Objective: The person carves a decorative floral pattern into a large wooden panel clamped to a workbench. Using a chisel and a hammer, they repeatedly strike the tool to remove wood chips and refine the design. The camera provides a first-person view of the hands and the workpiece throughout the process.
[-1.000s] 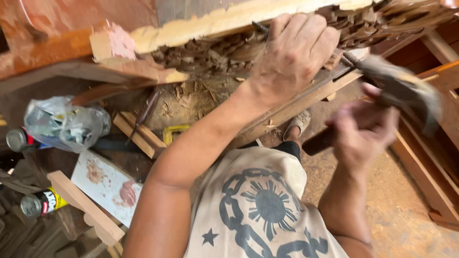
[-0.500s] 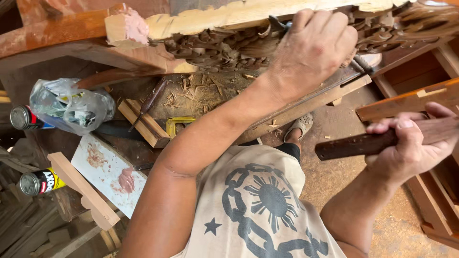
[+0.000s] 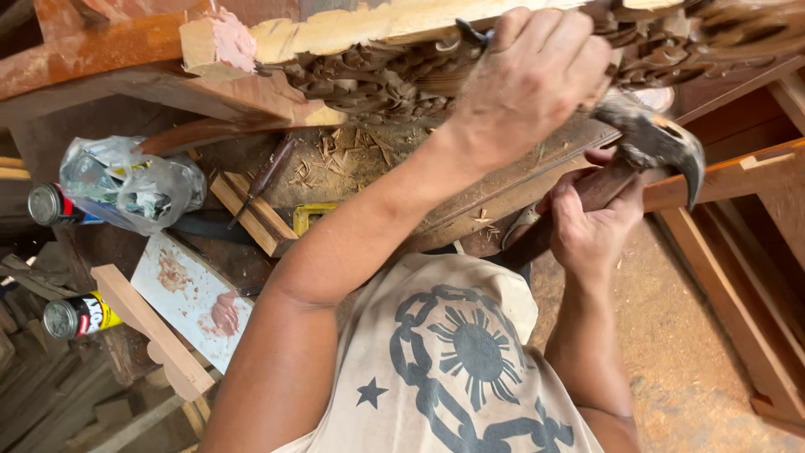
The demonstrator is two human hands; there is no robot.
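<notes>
Wooden carving (image 3: 377, 80), dark and leafy, lies along the bench edge under my left hand (image 3: 532, 80), whose fingers curl tight around a chisel (image 3: 475, 35) set against it. Right hand (image 3: 591, 226) grips the claw hammer (image 3: 646, 147) by its handle, just beside the carving

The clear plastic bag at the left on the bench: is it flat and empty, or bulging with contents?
Bulging. The clear plastic bag is puffed and crumpled, with white and dark shapes showing through; what they are cannot be told.

Chisel (image 3: 472, 33) mostly hidden in left hand (image 3: 537, 75); hammer (image 3: 650, 143) head blurred
</notes>
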